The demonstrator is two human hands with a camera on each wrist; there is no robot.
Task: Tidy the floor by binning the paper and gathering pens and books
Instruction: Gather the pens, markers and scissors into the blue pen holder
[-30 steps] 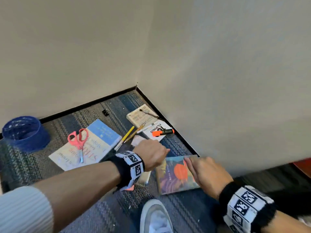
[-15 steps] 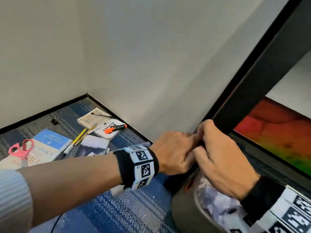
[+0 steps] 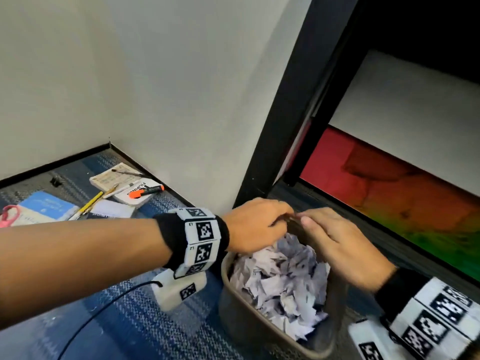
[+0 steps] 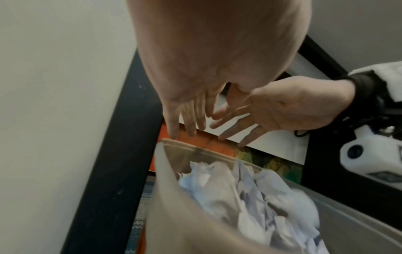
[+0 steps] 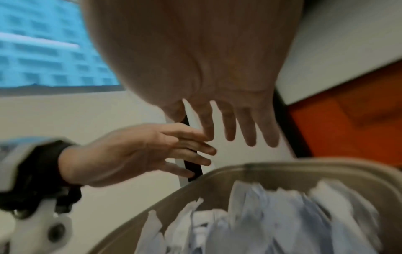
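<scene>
Crumpled white paper point(image 3: 280, 279) fills the grey bin point(image 3: 228, 294) directly beneath both hands. The left hand point(image 3: 253, 224) and right hand point(image 3: 337, 245) hover over the rim, fingers spread straight and holding nothing, fingertips nearly meeting. Books point(image 3: 135, 189) and pens point(image 3: 146, 191) lie on the carpet well behind the left wrist.

**Paper, plastic and carpet**

Below the fingers point(image 4: 191, 118), crumpled white paper point(image 3: 280, 276) fills a smooth, matt taupe plastic bin point(image 3: 249, 320). Beyond them stands a smooth black frame point(image 3: 293, 110). The floor point(image 3: 135, 320) is rough woven carpet.
</scene>
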